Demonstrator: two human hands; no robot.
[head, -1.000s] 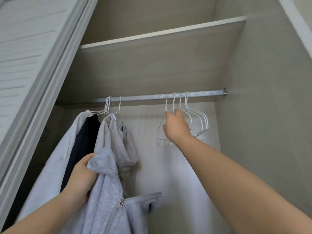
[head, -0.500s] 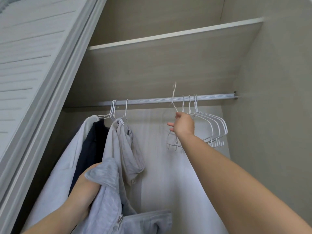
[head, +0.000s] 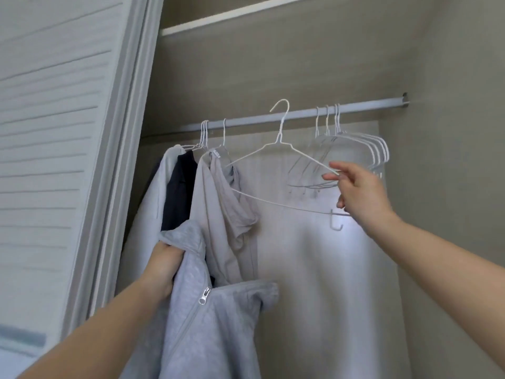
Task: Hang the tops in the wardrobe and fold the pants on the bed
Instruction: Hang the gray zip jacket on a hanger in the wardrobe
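Here the right hand (head: 360,195) pinches a level white hanger (head: 278,170), hook up; the left hand (head: 164,266) grips a grey zip top (head: 207,318).

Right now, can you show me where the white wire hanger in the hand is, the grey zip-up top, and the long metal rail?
white wire hanger (head: 281,134): head view, on its neck below the hook.
grey zip-up top (head: 218,324): head view, on the fabric right of the zipper.
long metal rail (head: 363,108): head view, on the bare bar near its right end.

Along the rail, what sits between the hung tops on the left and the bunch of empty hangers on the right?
In the head view that stretch of rail is bare; only the hook of the white hanger pinched by the right hand crosses in front of it, unhooked.
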